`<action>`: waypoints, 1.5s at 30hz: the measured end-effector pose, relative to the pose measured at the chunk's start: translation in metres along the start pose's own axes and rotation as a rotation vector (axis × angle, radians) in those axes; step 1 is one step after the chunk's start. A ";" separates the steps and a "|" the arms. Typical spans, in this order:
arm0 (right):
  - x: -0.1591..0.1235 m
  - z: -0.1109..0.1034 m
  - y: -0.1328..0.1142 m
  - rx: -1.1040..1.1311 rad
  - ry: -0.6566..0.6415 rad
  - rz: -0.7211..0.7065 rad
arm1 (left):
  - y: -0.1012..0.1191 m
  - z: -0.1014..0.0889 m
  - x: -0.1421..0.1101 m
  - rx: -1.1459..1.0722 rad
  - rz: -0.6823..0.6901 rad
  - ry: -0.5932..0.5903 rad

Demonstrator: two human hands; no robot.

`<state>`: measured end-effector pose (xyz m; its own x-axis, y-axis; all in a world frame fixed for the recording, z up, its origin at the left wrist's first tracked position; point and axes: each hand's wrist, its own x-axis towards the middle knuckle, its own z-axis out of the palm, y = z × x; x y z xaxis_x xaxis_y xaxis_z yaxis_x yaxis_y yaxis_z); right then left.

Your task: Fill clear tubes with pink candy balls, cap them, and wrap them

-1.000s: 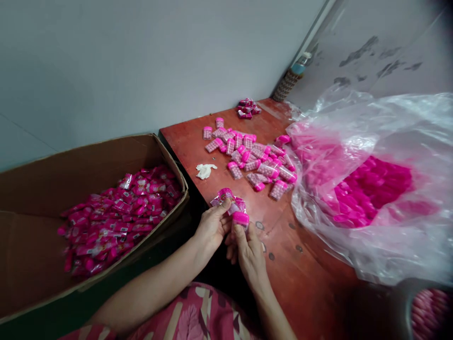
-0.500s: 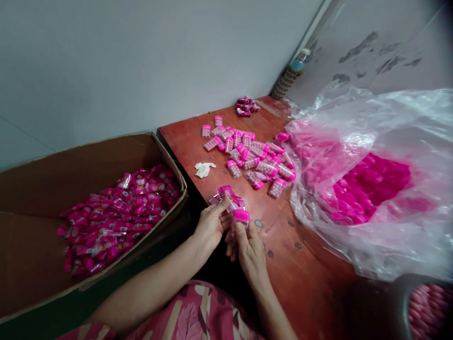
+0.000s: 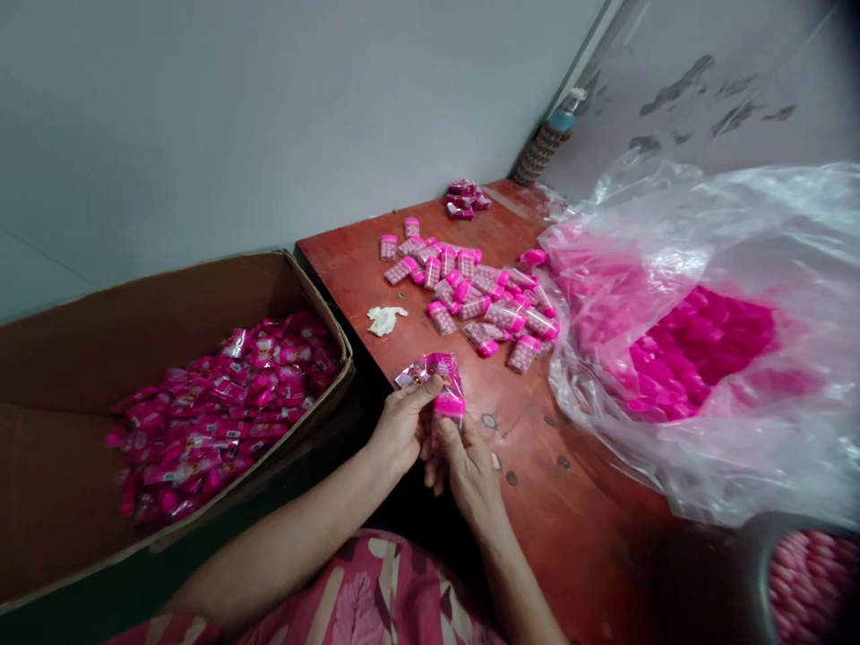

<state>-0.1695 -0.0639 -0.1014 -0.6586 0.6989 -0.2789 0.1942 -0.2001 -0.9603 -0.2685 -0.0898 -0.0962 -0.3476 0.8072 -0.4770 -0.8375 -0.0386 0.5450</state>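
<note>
One jar (image 3: 449, 407) is at the table's near edge between the two hands, its pink cap up against a printed wrapper (image 3: 444, 369). Half a second ago that cap stood bare below the wrapper; now glossy film appears to reach over it, though fingers hide too much to be sure how far. The left hand (image 3: 401, 425) pinches the wrapper under its thumb; the right hand (image 3: 474, 466) grips the jar's body.

Just beyond, on the worn red table (image 3: 571, 546), lie a crumpled white scrap (image 3: 386, 320) and a loose heap of clear, bead-filled jars (image 3: 474, 287) with pink lids. A puffed, translucent plastic bag (image 3: 611, 470) of pink pieces crowds the heap's right side. Farther back sit shiny packets (image 3: 466, 199) and a bottle (image 3: 547, 139) with a ribbed lower part. To the left, a cardboard box (image 3: 339, 345) holds glossy packs (image 3: 221, 412); near right, a dark pot (image 3: 756, 573) holds pink beads (image 3: 810, 582).
</note>
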 end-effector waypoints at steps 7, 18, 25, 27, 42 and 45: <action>0.000 -0.001 0.003 -0.120 0.101 -0.065 | 0.003 -0.008 0.004 0.202 0.101 -0.139; 0.002 -0.010 0.003 0.086 -0.126 0.004 | 0.011 -0.013 0.001 0.383 0.002 -0.259; -0.005 -0.006 0.005 0.223 0.001 -0.055 | 0.010 -0.017 0.002 0.210 0.073 -0.072; -0.007 -0.006 0.007 0.257 0.056 -0.059 | 0.008 -0.016 0.001 0.177 0.050 -0.071; -0.006 0.000 0.013 0.106 0.238 -0.190 | 0.002 -0.014 -0.009 0.149 0.029 -0.062; -0.003 -0.002 0.011 0.298 0.171 -0.108 | -0.004 -0.015 -0.013 0.163 0.015 -0.053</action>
<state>-0.1644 -0.0669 -0.1109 -0.5279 0.8265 -0.1952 -0.1071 -0.2929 -0.9501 -0.2667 -0.1085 -0.1029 -0.3330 0.8376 -0.4330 -0.7512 0.0419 0.6587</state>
